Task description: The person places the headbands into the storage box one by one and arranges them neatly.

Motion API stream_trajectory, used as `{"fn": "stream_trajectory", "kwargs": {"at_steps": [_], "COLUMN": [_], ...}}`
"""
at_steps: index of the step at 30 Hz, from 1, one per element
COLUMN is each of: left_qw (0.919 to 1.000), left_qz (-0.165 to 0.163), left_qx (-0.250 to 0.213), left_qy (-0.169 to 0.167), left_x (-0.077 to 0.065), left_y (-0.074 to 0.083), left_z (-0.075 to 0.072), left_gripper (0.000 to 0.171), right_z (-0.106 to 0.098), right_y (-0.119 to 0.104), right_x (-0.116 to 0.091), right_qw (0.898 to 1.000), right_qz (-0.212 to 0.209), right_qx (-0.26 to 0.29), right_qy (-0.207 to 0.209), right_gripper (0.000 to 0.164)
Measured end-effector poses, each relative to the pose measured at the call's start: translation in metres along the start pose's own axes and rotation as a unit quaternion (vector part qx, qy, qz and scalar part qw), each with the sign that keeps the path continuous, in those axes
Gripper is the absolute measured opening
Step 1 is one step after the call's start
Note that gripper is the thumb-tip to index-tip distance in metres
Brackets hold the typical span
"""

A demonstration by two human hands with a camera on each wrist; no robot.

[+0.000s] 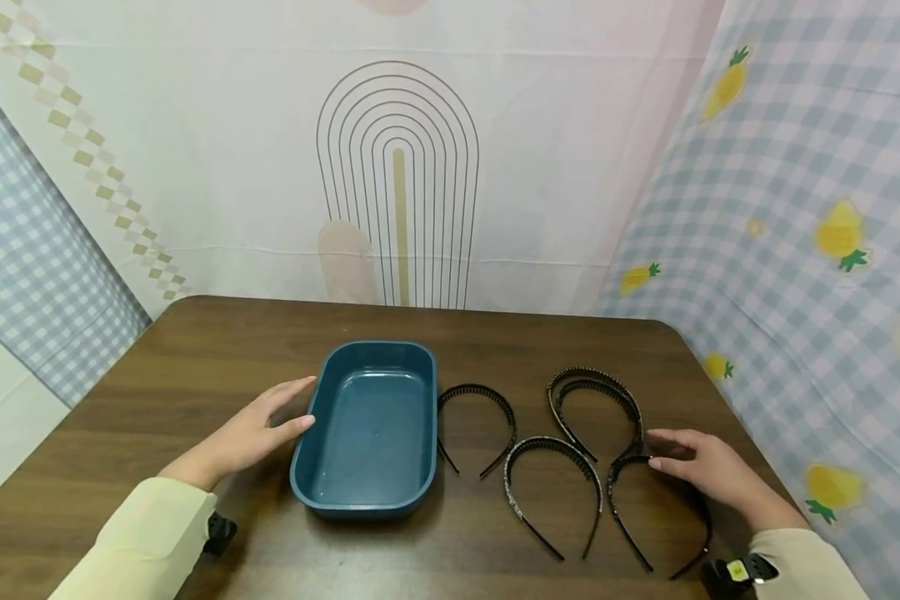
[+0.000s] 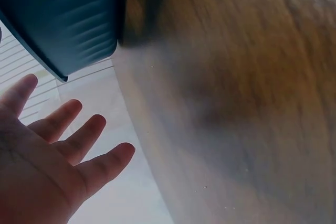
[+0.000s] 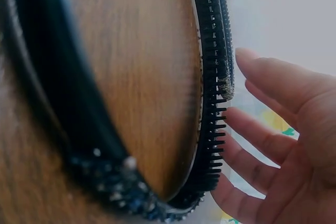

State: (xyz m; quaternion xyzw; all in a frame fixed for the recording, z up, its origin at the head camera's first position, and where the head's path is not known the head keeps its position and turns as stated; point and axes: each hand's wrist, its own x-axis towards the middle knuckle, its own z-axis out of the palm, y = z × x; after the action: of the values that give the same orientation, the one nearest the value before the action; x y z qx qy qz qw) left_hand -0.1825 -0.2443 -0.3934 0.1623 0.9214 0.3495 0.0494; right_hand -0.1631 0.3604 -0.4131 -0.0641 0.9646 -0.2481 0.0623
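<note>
At table (image 1: 217, 358), two hands (image 1: 251, 429), blue tray (image 1: 375, 433), headbands (image 1: 552, 442)

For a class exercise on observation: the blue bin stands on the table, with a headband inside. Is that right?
Not quite: the blue bin stands on the table, but the nearest headband lies beside it, not inside, as the head view shows.

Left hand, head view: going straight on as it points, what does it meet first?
Likely the blue tray, at its left side; the left hand looks very near it, but depth is unclear.
</note>
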Motion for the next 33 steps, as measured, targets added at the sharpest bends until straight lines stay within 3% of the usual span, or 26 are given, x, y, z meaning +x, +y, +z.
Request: {"fn": "stream_trajectory", "kwargs": {"at_steps": [7, 16, 33], "left_qw": [0.9992, 0.9962, 0.9828], "left_qz": [0.026, -0.002, 0.013], "left_qx": [0.029, 0.087, 0.183], "left_qy": [0.006, -0.003, 0.017], "left_x": [0.0016, -0.0003, -0.0051], "left_y": [-0.0001, 0.0015, 0.0063], "left_z": [0.0014, 0.0034, 0.0084], "left_gripper": [0.063, 0.063, 0.059], "right_z": [0.0015, -0.0002, 0.001], "right_y": [-0.0001, -0.0003, 0.0064], "right_x": [-0.001, -0.0007, 0.0007], "right_qw": [1.0, 0.999, 0.997], "right_qz": [-0.011, -0.021, -0.063], "right_qx": [-0.001, -0.006, -0.031], "right_qy": [-0.007, -0.039, -0.036], "right_gripper": [0.052, 0.048, 0.031]}}
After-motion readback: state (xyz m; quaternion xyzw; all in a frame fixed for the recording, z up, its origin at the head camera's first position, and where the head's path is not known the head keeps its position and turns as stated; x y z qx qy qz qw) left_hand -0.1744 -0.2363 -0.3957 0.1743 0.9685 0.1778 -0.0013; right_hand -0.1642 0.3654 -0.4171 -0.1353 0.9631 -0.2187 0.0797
